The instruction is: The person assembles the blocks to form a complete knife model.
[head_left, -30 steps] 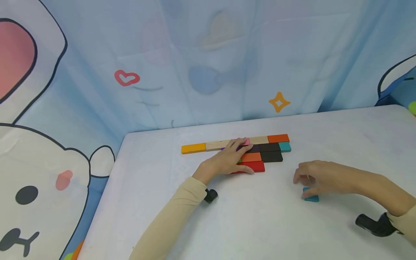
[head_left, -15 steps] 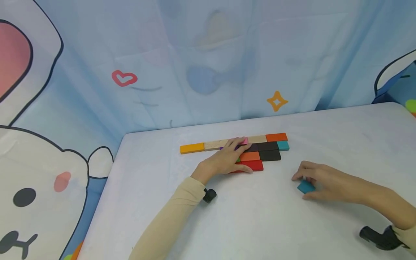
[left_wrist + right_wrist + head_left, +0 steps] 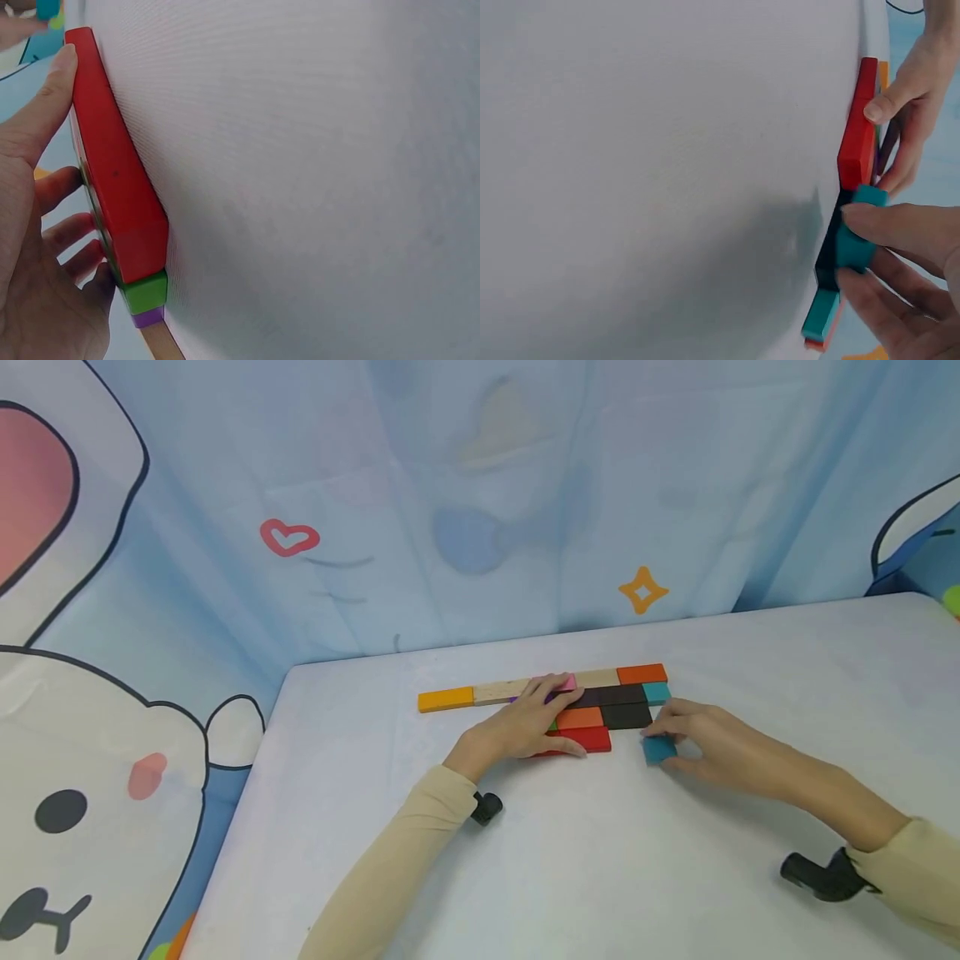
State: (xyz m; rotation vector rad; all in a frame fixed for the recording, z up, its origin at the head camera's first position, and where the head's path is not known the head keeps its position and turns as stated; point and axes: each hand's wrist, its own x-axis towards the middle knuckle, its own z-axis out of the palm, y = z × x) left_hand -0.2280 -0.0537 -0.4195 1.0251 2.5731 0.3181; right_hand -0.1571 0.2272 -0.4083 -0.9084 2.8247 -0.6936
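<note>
My right hand pinches a teal wooden block between thumb and fingers, just right of a flat arrangement of coloured blocks. In the right wrist view this teal block overlaps the dark blocks. My left hand rests over the arrangement with fingers spread, its thumb against a red block. Around it lie an orange block, a black block, and a second teal block at a row's right end. A green block and a purple block show beyond the red one.
The back row has a yellow block, a plain wood block, a pink block and an orange block. White cloth covers the table. A printed blue curtain hangs behind its far edge.
My right hand has picked up the teal block from the table and carried it left and away from me, to the arrangement's right side. The left hand has stayed in place.
</note>
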